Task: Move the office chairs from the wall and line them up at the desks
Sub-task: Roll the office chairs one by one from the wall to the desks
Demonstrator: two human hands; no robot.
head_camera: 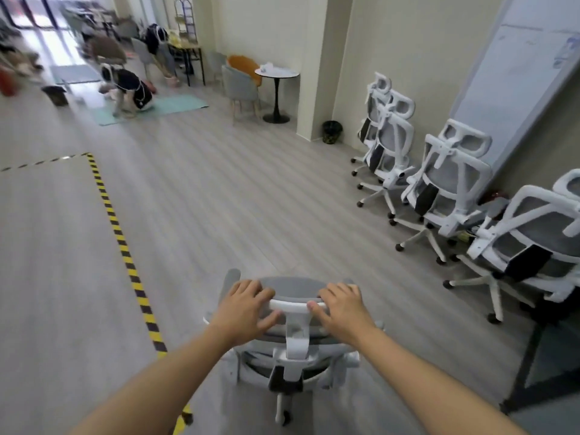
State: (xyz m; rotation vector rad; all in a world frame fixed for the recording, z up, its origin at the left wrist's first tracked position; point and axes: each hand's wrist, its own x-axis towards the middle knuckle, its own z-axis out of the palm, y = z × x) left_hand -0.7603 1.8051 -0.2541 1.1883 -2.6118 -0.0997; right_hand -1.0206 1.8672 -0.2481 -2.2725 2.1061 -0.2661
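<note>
Chair (293,337) dead ahead, facing away; my left hand (243,310) and right hand (340,310) both clamped on its headrest, evenly spaced. Spare chairs (445,183) off right along wall; no desk in sight

text: none legible | whiteboard (514,89): marks too blurred to read

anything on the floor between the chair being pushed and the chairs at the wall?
No. In the head view, only bare grey floor separates the pushed chair from the wall chairs.
</note>
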